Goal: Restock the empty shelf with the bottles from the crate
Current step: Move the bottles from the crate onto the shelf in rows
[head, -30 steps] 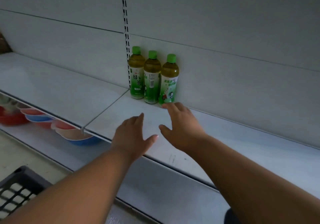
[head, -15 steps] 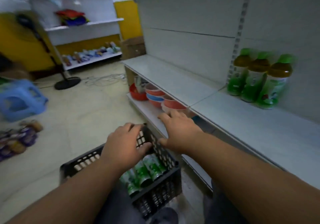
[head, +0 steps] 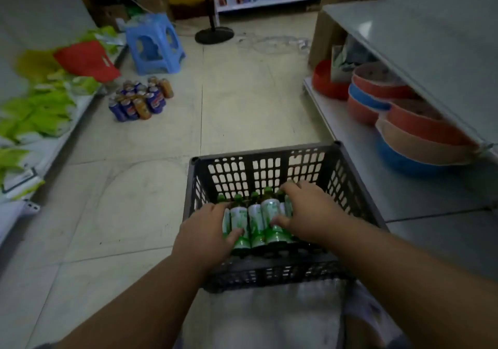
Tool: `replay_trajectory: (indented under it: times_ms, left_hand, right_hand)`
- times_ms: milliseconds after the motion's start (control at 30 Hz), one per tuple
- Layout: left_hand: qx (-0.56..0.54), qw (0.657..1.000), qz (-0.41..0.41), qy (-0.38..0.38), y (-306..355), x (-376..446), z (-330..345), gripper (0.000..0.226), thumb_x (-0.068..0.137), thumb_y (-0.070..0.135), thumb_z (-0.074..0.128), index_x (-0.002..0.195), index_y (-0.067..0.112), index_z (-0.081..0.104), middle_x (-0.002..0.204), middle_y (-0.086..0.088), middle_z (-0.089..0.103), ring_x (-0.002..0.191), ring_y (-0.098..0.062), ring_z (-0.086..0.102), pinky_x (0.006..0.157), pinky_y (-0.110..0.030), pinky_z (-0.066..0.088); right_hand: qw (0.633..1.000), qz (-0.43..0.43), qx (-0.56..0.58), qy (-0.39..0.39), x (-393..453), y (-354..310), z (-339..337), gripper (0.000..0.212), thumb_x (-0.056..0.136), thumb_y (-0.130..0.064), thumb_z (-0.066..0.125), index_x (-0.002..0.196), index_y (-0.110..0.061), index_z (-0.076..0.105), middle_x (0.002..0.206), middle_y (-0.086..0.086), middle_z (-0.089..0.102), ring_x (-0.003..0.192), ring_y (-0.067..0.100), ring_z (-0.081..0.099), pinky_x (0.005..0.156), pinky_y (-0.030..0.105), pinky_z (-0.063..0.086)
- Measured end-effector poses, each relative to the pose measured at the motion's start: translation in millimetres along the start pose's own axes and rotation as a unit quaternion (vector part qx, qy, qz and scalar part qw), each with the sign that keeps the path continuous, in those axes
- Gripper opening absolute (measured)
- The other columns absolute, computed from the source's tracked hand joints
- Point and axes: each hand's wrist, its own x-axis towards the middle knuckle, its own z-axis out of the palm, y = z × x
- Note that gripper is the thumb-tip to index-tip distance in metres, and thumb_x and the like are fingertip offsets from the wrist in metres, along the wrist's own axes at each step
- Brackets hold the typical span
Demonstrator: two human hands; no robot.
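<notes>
A black plastic crate (head: 264, 152) sits on the floor just in front of me. Several green-capped tea bottles (head: 256, 222) lie side by side in its bottom. My left hand (head: 207, 232) is inside the crate at the left, with thumb and fingers curled round the leftmost bottle. Over the right-hand bottles, my right hand (head: 312, 211) curls its fingers across their necks and lays its thumb against a label. The grey shelf (head: 431, 38) runs along the right edge. The bottles standing on it are out of view.
Stacked red and blue basins (head: 404, 122) fill the lower shelf to the right of the crate. On the floor are a blue stool (head: 153, 44), a wrapped pack of drinks (head: 140, 98) and a fan base (head: 214, 34). Green packets (head: 35, 111) lie on a left shelf.
My view swung from the shelf with three standing bottles down to the crate. Both hands left the shelf, passed over the crate's rim and now hold bottles inside it.
</notes>
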Motion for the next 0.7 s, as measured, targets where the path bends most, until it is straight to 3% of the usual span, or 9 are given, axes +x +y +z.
replay_trajectory:
  times_ms: [200,333,400,500,567,700]
  left_hand:
    - [0.057,0.998,0.022,0.009,-51,43,44,0.068,0.081,0.054,0.069,0.138,0.021,0.053,0.134,-0.005,0.056,0.12,-0.024,0.054,0.1,-0.039,0.045]
    - [0.083,0.996,0.04,0.007,-79,81,56,0.072,0.084,0.054,0.066,0.143,0.016,0.05,0.149,-0.013,0.045,0.137,-0.03,0.042,0.113,-0.044,0.034]
    - [0.099,0.995,0.034,-0.008,-89,94,65,0.083,0.087,0.061,0.057,0.152,0.015,0.036,0.162,-0.017,0.024,0.151,-0.033,0.017,0.122,-0.045,0.014]
    - [0.158,0.986,0.018,-0.04,-98,108,76,0.102,0.089,0.076,0.033,0.158,0.009,-0.001,0.165,-0.02,-0.014,0.151,-0.033,-0.018,0.124,-0.046,-0.005]
    - [0.17,0.985,0.023,-0.031,-102,110,81,0.109,0.086,0.081,0.025,0.155,0.006,-0.013,0.16,-0.024,-0.023,0.149,-0.035,-0.025,0.123,-0.047,-0.009]
    - [0.147,0.989,0.024,-0.019,-107,111,86,0.116,0.081,0.086,0.014,0.152,-0.001,-0.017,0.16,-0.027,-0.023,0.149,-0.036,-0.024,0.124,-0.048,-0.005]
  right_hand:
    - [0.996,0.036,0.038,-0.078,68,-4,57,0.075,0.09,-0.053,0.067,0.151,-0.023,0.037,0.15,0.01,0.041,0.132,0.029,0.047,0.105,0.041,0.046]
    - [0.99,0.076,0.078,-0.09,103,-5,77,0.074,0.089,-0.051,0.069,0.15,-0.022,0.039,0.151,0.01,0.042,0.131,0.031,0.05,0.105,0.043,0.047]
    - [0.986,0.097,0.098,-0.096,114,-5,87,0.074,0.09,-0.052,0.069,0.149,-0.02,0.04,0.151,0.011,0.043,0.129,0.031,0.052,0.104,0.043,0.048]
    - [0.979,0.121,0.13,-0.098,126,-7,102,0.073,0.09,-0.052,0.069,0.15,-0.02,0.04,0.15,0.011,0.044,0.129,0.031,0.052,0.104,0.044,0.049]
    - [0.976,0.133,0.144,-0.095,134,-6,114,0.073,0.09,-0.052,0.069,0.15,-0.023,0.041,0.151,0.01,0.043,0.132,0.031,0.05,0.106,0.046,0.047]
    - [0.969,0.162,0.161,-0.091,152,0,138,0.077,0.088,-0.052,0.071,0.151,-0.024,0.038,0.157,0.011,0.037,0.135,0.033,0.048,0.109,0.052,0.045]
